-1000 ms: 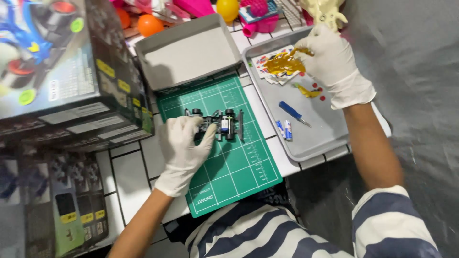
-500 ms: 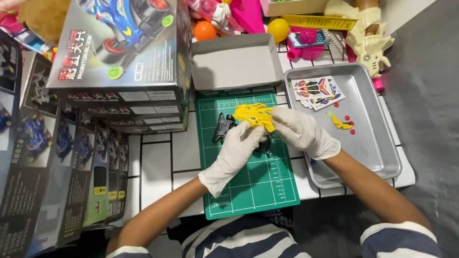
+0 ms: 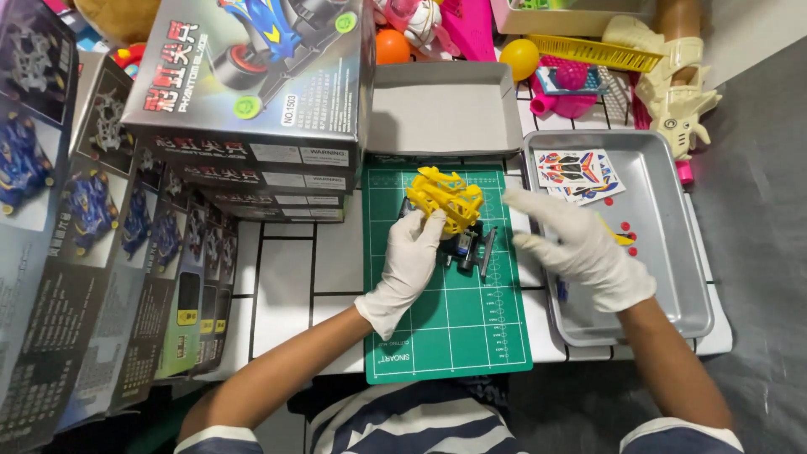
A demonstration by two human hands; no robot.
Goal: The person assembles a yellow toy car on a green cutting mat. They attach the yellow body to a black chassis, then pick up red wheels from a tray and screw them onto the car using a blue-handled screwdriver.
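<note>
Overhead, 2 gloved hands over a green cutting mat [image 3: 445, 328] on a white tiled desk [image 3: 286, 269]. Left hand [image 3: 412, 256] is closed around a small dark toy-car chassis [image 3: 471, 244] on the upper part of the mat, with the yellow body shell [image 3: 444, 197] sitting on top at its far end. Whether the shell is seated or only resting, cannot tell. Right hand [image 3: 580, 248] hovers just right of the chassis, fingers spread, holding nothing, over the mat's edge and the near rim of a metal tray [image 3: 672, 252].

Handling, judged: shell looks like thin moulded plastic, light, stiff, with open struts likely to snap if pinched; better gripped along its sides. Chassis seems firmer; hold by its flanks.

Around: sticker sheet [image 3: 580, 172] and small red bits [image 3: 629, 240] in the tray, open grey box [image 3: 441, 105] beyond the mat, stacked kit boxes [image 3: 252, 101] left, assorted plastic toys [image 3: 580, 76] at the far edge.
</note>
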